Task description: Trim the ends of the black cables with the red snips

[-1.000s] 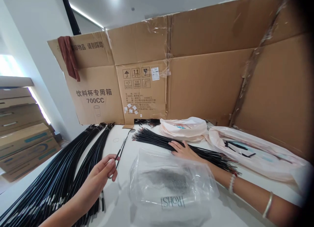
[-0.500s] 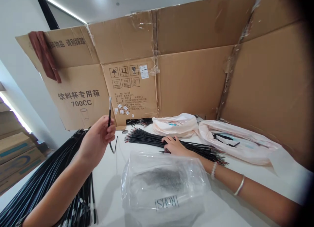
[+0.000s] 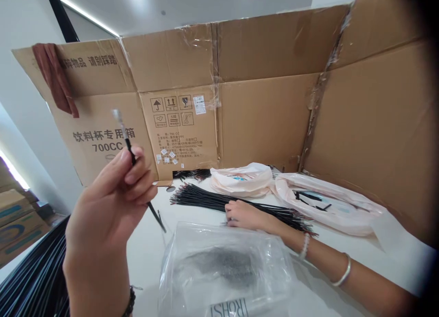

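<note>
Left hand (image 3: 109,203), raised, toward eight o'clock; thumb and forefinger clamped on one black cable (image 3: 128,145), other fingers curled; cable tilted, pale blurred tip uppermost, lower length showing below the fist; hand covers part of the printing behind

Cable bundle (image 3: 37,276), black, at eight o'clock on the white table (image 3: 147,257)

Clear plastic bag (image 3: 222,266), at six o'clock, lettering inverted; lies in the way, on the near side of the wire bundle (image 3: 202,198)

Right hand (image 3: 245,214), at five o'clock, knuckles bent, fingers together, at the near side of said bundle; whether clamped on anything, cannot tell; beaded bracelet (image 3: 304,246) and pale bangle (image 3: 344,271) toward four o'clock

Wire bundle, black, ends reddish, laid from eight across to four o'clock

Round pale bag (image 3: 240,187), rim rolled, at five o'clock, just beyond the bundle

Long pale bag (image 3: 343,223), at four o'clock, short black pieces within

Cardboard (image 3: 267,125), upright, nine over twelve to three o'clock, backing the table; brown cloth (image 3: 56,79) draped at ten

Cartons (image 3: 20,230), stacked, past the table, toward eight o'clock

Black pole (image 3: 61,15), at ten o'clock, behind the cardboard
</note>
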Demonstrator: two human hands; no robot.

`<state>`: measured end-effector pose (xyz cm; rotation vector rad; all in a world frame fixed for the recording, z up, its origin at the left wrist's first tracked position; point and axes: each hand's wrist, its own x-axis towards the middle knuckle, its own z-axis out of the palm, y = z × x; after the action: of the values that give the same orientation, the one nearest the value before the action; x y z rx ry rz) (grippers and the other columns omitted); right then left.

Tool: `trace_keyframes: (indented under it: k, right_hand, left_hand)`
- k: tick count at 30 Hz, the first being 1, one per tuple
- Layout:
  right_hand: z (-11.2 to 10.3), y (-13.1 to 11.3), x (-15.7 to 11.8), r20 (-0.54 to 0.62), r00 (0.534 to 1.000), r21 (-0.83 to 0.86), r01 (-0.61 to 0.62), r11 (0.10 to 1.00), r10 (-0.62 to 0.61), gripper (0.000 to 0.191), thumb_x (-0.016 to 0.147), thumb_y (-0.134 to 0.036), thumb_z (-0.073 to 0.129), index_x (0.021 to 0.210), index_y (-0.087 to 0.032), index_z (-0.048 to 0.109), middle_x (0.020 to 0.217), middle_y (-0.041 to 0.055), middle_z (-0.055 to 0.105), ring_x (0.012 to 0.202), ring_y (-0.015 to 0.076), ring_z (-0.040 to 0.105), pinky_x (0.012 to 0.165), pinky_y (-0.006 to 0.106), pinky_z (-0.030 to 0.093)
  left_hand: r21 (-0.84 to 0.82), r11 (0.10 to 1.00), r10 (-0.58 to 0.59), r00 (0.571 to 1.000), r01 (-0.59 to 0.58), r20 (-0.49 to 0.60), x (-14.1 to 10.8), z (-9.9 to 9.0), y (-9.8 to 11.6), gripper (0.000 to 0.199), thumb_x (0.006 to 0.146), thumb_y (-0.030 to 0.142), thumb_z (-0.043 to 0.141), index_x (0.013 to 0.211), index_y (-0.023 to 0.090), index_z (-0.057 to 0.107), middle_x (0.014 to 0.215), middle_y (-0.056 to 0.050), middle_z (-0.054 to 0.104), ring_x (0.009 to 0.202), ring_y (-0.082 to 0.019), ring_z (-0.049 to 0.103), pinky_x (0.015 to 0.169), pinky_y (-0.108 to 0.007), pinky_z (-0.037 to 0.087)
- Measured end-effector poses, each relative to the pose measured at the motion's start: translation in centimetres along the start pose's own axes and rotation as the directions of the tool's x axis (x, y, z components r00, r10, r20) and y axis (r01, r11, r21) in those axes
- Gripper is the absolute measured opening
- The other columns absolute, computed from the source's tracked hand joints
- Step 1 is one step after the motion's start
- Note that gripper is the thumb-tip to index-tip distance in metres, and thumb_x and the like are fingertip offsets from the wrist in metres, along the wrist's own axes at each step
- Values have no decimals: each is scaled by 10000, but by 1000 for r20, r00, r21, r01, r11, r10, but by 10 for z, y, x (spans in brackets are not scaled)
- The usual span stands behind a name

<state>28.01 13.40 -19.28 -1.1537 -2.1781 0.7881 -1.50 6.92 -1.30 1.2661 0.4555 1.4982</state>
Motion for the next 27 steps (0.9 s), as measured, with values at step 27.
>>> trace_keyframes:
  k: [27]
  right_hand:
    - [-25,-187,-40,-363,924,272,-16,962,118,381,632,-353,828,865,-146,610,648,-44,388,564,-11,315,481,89,267]
  left_hand:
    - [769,304,-85,788,-562,610,-10,-1,-32,273,914,380,496,779,227,678,683,66,649,569,-13,541,551,-110,390]
